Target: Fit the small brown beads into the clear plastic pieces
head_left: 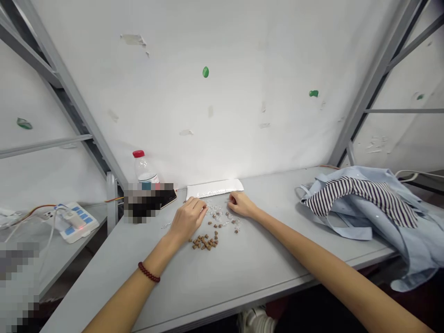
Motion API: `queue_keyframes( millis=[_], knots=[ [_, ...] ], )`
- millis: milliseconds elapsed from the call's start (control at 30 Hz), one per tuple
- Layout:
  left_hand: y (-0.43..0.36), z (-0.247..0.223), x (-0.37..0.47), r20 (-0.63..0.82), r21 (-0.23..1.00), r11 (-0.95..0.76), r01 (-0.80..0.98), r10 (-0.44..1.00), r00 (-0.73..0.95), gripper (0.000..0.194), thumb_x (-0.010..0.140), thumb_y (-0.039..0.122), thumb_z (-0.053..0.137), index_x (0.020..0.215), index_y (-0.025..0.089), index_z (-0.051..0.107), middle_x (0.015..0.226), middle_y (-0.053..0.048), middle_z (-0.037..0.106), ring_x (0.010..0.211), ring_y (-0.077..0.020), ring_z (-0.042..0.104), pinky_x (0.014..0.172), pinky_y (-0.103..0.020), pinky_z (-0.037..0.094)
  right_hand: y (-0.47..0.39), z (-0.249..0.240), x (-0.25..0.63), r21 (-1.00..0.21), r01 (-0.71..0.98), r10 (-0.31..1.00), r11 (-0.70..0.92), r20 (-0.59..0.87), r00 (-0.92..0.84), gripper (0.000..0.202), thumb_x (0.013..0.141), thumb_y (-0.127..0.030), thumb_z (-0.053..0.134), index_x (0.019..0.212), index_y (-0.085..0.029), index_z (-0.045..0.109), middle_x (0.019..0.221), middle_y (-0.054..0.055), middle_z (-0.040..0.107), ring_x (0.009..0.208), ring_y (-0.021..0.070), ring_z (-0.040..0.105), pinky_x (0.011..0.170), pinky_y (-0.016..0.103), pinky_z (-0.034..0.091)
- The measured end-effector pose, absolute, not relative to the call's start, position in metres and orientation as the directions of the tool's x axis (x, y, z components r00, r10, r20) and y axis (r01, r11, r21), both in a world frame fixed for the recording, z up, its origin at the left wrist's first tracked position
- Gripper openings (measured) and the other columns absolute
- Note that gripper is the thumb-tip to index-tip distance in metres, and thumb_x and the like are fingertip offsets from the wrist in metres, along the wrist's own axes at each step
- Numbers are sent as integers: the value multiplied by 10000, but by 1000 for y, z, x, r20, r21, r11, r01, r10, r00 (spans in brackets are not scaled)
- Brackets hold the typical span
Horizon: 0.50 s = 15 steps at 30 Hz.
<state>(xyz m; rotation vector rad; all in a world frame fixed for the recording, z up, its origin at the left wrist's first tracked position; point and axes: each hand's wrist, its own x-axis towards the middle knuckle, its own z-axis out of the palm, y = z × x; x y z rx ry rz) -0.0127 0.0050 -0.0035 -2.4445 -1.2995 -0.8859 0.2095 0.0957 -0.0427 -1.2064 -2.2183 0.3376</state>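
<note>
Small brown chunks (204, 243) lie in a loose pile on the grey tabletop, just right of my left wrist. Behind them, clear plastic bits (212, 208) are scattered between my hands, and several brown pieces (236, 223) appear to sit in or against clear plastic. My left hand (188, 217) has its fingers curled and its thumb close to the fingertips, by the left side of the plastic. Across from it, my right hand (242, 204) is closed in a pinch at the right side. Whatever either pinch contains is too small or hidden to tell.
A long white packet (215, 188) lies behind my hands near the wall. At left are a red-capped bottle (144, 170), a dark phone-like object (167, 199) and a power strip (78, 222). Blue and striped cloth (364, 199) is heaped at right, hanging over the table's front edge.
</note>
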Motion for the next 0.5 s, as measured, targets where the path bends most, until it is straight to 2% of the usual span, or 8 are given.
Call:
queue_keyframes(
  millis=[267, 500],
  knots=[
    [11, -14, -20, 618, 143, -548, 824, 700, 358, 125, 906, 209, 473, 813, 183, 552, 820, -69, 630, 818, -213, 573, 732, -330, 441, 105, -38, 209, -520, 722, 884, 457, 354, -304, 62, 748, -174, 499, 688, -179, 484, 645, 13, 567, 584, 123, 468, 539, 226, 314],
    [16, -18, -19, 676, 203, -555, 807, 676, 295, 105, 888, 209, 510, 813, 176, 576, 794, -48, 624, 798, -191, 570, 712, -310, 449, 123, -36, 207, -584, 703, 908, 405, 347, -235, 124, 789, -213, 469, 673, -173, 488, 634, 21, 553, 595, 134, 460, 557, 243, 303]
  ],
)
